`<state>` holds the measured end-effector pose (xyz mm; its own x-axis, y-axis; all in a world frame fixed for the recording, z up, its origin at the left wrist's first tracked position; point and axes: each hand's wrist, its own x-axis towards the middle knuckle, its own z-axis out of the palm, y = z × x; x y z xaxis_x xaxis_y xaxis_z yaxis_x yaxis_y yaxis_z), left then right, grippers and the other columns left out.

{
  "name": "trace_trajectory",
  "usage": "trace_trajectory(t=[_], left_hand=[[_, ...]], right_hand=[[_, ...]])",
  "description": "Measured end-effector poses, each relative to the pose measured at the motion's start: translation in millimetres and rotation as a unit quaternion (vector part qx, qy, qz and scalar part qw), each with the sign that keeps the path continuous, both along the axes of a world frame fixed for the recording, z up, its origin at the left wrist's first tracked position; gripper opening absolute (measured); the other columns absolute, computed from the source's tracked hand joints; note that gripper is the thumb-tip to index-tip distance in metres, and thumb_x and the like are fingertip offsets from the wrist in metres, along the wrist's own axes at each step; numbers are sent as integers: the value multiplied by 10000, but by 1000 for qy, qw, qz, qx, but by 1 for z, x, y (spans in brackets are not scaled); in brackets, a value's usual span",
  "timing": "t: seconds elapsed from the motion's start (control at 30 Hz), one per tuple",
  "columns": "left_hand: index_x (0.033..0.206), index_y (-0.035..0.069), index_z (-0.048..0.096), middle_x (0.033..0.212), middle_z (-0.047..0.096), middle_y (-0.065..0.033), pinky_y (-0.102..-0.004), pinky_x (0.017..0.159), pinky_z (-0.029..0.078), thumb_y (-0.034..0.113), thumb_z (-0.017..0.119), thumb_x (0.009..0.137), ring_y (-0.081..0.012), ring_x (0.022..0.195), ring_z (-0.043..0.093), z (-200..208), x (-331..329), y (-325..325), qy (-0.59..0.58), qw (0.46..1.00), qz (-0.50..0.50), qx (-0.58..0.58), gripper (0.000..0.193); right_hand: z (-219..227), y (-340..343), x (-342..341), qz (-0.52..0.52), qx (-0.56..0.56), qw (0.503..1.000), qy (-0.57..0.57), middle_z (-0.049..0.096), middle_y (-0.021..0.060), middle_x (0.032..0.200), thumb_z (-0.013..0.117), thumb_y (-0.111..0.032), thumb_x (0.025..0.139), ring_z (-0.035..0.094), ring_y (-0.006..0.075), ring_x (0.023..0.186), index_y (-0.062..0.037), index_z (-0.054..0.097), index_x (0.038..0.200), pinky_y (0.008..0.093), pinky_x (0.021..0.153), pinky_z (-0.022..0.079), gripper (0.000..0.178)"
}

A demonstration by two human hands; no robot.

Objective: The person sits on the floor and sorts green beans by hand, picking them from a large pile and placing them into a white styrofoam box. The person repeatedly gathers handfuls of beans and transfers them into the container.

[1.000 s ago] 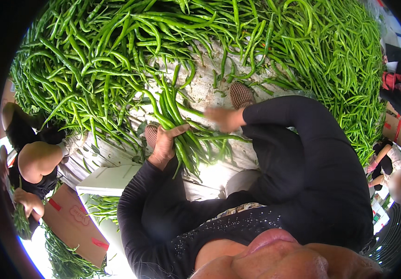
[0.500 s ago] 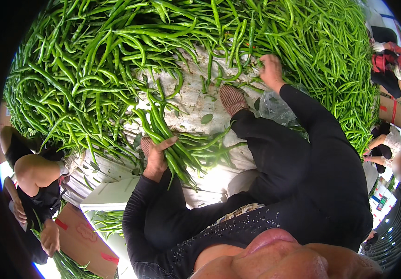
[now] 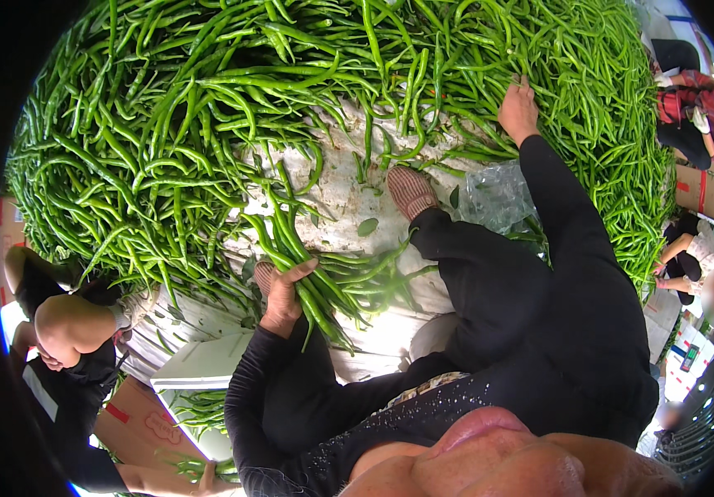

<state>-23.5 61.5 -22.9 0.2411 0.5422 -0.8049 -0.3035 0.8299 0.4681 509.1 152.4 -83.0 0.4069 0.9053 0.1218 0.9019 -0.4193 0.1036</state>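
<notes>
My left hand (image 3: 280, 302) is closed around a bunch of long green chili peppers (image 3: 290, 240), its thumb laid across them, above the pale ground sheet. Beneath and beside the bunch, more loose peppers (image 3: 365, 273) lie between my legs. Out to the far right, my right hand (image 3: 519, 112) touches the edge of a big heap of green chili peppers (image 3: 166, 149). Its fingers are curled together at the heap; what they pinch, if anything, is too small to make out.
Crumpled clear plastic (image 3: 496, 195) lies by my right leg, near my woven shoe (image 3: 411, 192). A white foam box (image 3: 203, 364) with peppers stands at left, beside a cardboard box (image 3: 145, 422). One co-worker (image 3: 75, 331) sits at left; others (image 3: 701, 265) are at far right.
My right hand has moved farther out and to the right along the heap. My left hand keeps its bunch almost in place. The left co-worker's hand has moved down toward the foam box.
</notes>
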Motion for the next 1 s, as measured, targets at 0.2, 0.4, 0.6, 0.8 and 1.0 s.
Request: trace_trajectory(t=[0.2,0.4,0.6,0.8,1.0], left_hand=[[925,-1,580,798,625,-87,-319,630,539,21,709,749,-193,682,623,-2,1,0,-21,1000,0,-15,219],[930,11,565,805,616,-74,-314,635,538,13,705,745,-187,688,619,4,1,3,-8,1000,19,-21,232],[933,17,556,807,612,-72,-314,633,539,17,708,743,-188,688,619,-1,-4,3,-20,999,26,-3,244],[921,6,571,804,618,-78,-324,636,537,28,707,745,-192,691,620,0,3,4,-22,1000,6,-20,223],[926,14,580,813,622,-74,-320,645,536,16,709,739,-192,699,621,2,3,5,-16,1000,-8,-22,227]], right_hand=[[-16,39,55,83,-253,954,-136,674,150,929,559,-94,808,567,305,1032,-94,682,828,420,925,395,125],[2,64,63,29,-261,965,10,667,148,993,587,-115,815,607,310,958,-67,674,930,430,965,404,152],[43,81,84,133,-484,859,101,586,79,732,644,-173,825,557,212,684,-21,588,840,379,694,426,162],[-2,38,73,-18,-278,958,64,501,102,1156,709,-370,741,476,264,1046,-54,548,1130,377,901,389,527],[0,36,69,-17,-231,972,27,514,106,1326,595,-224,783,499,252,1204,-74,624,1086,369,1006,400,339]])
